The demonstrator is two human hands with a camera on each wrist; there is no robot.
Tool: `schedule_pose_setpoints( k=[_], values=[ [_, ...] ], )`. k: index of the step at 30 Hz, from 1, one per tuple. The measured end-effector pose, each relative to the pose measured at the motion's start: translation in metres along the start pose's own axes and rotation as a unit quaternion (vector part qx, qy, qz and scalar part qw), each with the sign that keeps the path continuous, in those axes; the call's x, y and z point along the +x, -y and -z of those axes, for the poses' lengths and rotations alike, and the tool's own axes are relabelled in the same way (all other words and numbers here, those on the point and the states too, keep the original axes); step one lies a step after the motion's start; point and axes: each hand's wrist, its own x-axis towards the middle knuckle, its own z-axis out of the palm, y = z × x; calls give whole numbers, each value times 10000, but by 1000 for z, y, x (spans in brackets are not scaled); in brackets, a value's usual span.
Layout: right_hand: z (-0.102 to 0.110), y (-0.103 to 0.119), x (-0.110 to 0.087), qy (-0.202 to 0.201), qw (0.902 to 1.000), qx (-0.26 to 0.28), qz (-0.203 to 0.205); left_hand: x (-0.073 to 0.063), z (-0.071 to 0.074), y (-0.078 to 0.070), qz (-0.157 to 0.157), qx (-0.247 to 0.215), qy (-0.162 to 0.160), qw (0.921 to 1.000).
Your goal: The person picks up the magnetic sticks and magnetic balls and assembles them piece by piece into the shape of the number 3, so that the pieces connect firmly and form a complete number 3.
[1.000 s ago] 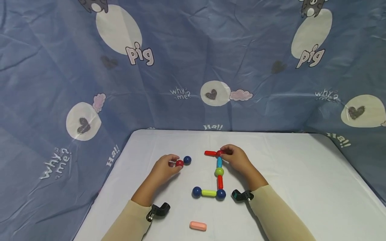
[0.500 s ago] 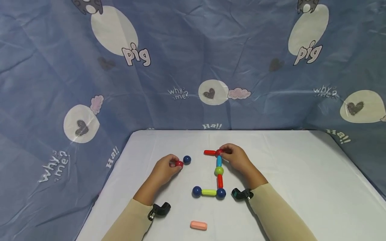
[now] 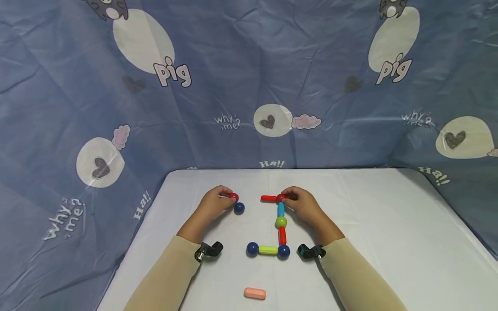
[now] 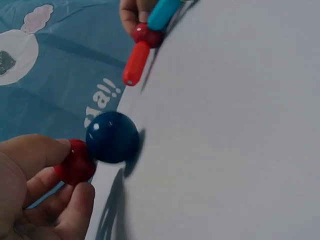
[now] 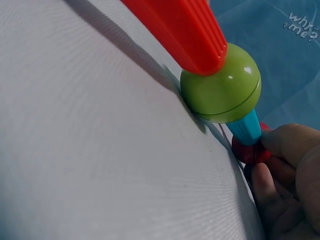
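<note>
My left hand [image 3: 213, 202] pinches a red ball [image 4: 76, 162] between thumb and fingers. A dark blue ball [image 4: 112, 137] sits right against that red ball, on the side away from the palm. With thumb and fingertips my right hand [image 3: 305, 204] grips another red ball [image 3: 280, 198], the far corner of a joined chain. From that corner a red rod [image 3: 269, 198] points left, and a light blue rod [image 3: 281, 210] runs toward me to a green ball [image 5: 222, 87]. Beyond it come a second red rod [image 3: 282, 236], a blue ball [image 3: 283, 252], a yellow-green rod [image 3: 268, 250] and an end blue ball [image 3: 252, 249].
A loose salmon-pink rod [image 3: 254, 293] lies near the front of the white table [image 3: 373, 242]. Behind the table hangs a blue printed cloth [image 3: 218, 77]. Each wrist wears a small black camera, such as the left one [image 3: 209, 251].
My left hand has moved away from me with its red ball, from beside the loose blue ball to just behind it. The right hand keeps its grip on the corner ball.
</note>
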Motion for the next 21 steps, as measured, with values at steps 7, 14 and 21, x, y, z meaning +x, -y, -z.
schedule_pose_setpoints(
  k=[7, 14, 21],
  values=[
    [0, -2, 2, -4, 9999, 2, 101, 27, -16, -22, 3, -111, 356, 9993],
    [-1, -4, 2, -21, 9999, -22, 112, 38, -32, -31, -220, 45, 892, 9958],
    [-5, -5, 4, -15, 9998, -126, 169, 37, -35, -30, -308, 107, 1032, 9941]
  ],
)
